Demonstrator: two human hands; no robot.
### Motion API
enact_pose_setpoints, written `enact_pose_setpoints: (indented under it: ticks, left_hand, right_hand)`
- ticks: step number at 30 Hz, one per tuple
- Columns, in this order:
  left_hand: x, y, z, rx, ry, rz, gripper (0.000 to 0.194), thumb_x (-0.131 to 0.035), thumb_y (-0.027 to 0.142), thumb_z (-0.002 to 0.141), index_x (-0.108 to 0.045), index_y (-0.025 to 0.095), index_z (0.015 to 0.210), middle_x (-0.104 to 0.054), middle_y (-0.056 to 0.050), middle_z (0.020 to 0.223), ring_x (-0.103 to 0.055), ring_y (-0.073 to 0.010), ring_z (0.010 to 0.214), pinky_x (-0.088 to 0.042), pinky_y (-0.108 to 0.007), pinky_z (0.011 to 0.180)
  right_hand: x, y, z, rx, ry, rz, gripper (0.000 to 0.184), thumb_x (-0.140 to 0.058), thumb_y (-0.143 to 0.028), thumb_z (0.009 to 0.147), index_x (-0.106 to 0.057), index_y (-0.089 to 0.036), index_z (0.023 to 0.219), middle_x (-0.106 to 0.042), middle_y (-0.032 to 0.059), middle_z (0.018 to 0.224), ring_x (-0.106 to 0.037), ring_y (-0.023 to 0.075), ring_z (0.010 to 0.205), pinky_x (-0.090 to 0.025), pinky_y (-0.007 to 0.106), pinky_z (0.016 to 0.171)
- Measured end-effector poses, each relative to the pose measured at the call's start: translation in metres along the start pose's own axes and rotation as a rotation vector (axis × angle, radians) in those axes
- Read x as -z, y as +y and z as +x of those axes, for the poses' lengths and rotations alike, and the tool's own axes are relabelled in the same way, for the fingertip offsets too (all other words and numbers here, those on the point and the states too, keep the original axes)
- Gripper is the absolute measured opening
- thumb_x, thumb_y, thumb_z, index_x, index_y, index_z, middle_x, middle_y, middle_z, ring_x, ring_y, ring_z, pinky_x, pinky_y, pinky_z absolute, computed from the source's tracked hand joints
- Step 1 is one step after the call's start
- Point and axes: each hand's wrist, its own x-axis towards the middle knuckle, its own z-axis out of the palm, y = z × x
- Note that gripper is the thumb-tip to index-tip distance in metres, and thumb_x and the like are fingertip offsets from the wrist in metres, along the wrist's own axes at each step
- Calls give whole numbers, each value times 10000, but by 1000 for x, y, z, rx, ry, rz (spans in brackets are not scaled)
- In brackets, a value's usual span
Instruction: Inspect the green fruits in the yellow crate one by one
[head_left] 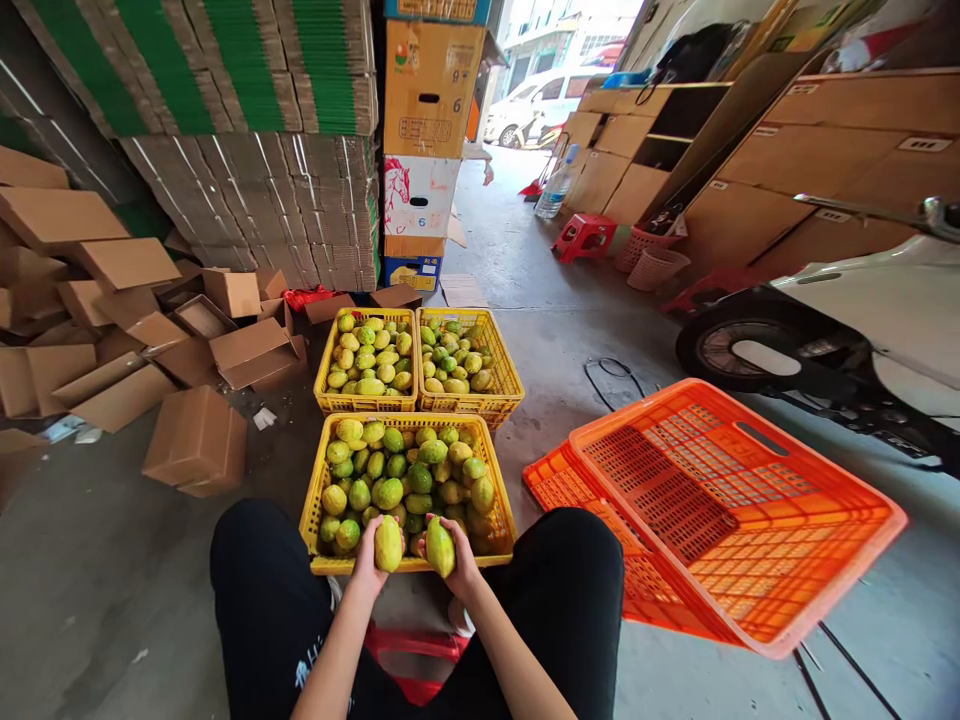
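Note:
My left hand (370, 558) is closed around a yellow oval fruit (388, 544), much like a lemon. In my right hand (460, 560) is a greener oval fruit (440, 547), held slightly tilted. Both hands are above the near edge of a yellow plastic crate (309, 500), a short gap between them. Inside that crate lie many green and yellow fruits (389, 493) of the same sort. Behind it, two more yellow crates stand side by side, the left crate (365, 403) and the right crate (512, 375), both holding similar fruit.
Orange crates (825, 500) lie tilted at my right, near a parked scooter (862, 330). Cardboard boxes (199, 440) are scattered at left before stacked flattened cartons (262, 190). A red stool (585, 237) stands farther back; another red seat (416, 645) shows beneath me.

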Motion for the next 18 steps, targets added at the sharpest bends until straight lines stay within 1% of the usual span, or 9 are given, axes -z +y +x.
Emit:
enact_pose_setpoints:
  ticks: [3, 6, 9, 11, 12, 14, 16, 18]
  left_hand:
    - [0, -1, 2, 52, 9, 39, 275, -460, 279, 1002, -655, 105, 917, -671, -65, 672, -648, -139, 535, -536, -216, 500]
    - [1, -2, 3, 68, 25, 54, 311, -438, 296, 1034, -649, 105, 909, -681, -64, 676, -663, -140, 544, -548, -218, 508]
    - [4, -3, 4, 106, -3, 18, 321, -514, 381, 1034, -644, 114, 912, -717, -75, 743, -705, -154, 619, -586, -238, 572]
    - [6, -4, 5, 130, -35, -10, 308, -597, 415, 1003, -643, 121, 922, -732, -72, 786, -720, -162, 659, -611, -266, 628]
    - [7, -5, 6, 134, -41, -16, 279, -634, 396, 986, -642, 125, 922, -733, -65, 792, -718, -159, 658, -617, -274, 649]
    - [8, -7, 9, 110, -25, -6, 174, -677, 289, 959, -639, 127, 907, -725, -48, 775, -694, -135, 616, -612, -264, 658]
    - [10, -9, 12, 63, 2, 25, 102, -676, 195, 938, -634, 124, 878, -718, -47, 760, -663, -114, 570, -589, -232, 619]
    - [11, -10, 15, 8, 13, 44, 75, -671, 170, 925, -645, 115, 882, -716, -58, 764, -654, -110, 560, -555, -201, 571]
  right_hand:
    - [2, 0, 4, -26, 17, 3, 275, -685, -398, 741, -655, -176, 902, -709, 61, 682, -708, 235, 631, -558, 331, 613]
    - [2, 0, 5, -69, 18, -6, 275, -611, -409, 786, -641, -171, 919, -742, 98, 753, -713, 236, 650, -536, 314, 592]
    - [0, 0, 3, -49, -7, -3, 313, -642, -398, 761, -632, -189, 995, -764, 87, 837, -717, 236, 654, -536, 323, 595]
    - [-2, 2, 1, -12, -25, -4, 362, -714, -422, 735, -629, -209, 1014, -747, 45, 805, -718, 232, 653, -546, 328, 614]
    - [-2, 2, 0, 2, -20, -13, 391, -755, -444, 721, -629, -218, 1013, -726, 21, 765, -717, 229, 648, -548, 324, 615]
    - [-2, 4, -1, 23, 24, -37, 459, -835, -478, 677, -626, -231, 1003, -677, -20, 697, -709, 218, 624, -544, 310, 593]
    - [-3, 4, 0, 56, 68, -41, 534, -909, -456, 605, -617, -239, 996, -660, -43, 690, -700, 206, 598, -536, 297, 562]
    - [-3, 4, 0, 112, 79, -21, 602, -959, -400, 530, -614, -238, 996, -673, -49, 719, -700, 198, 598, -535, 287, 546]
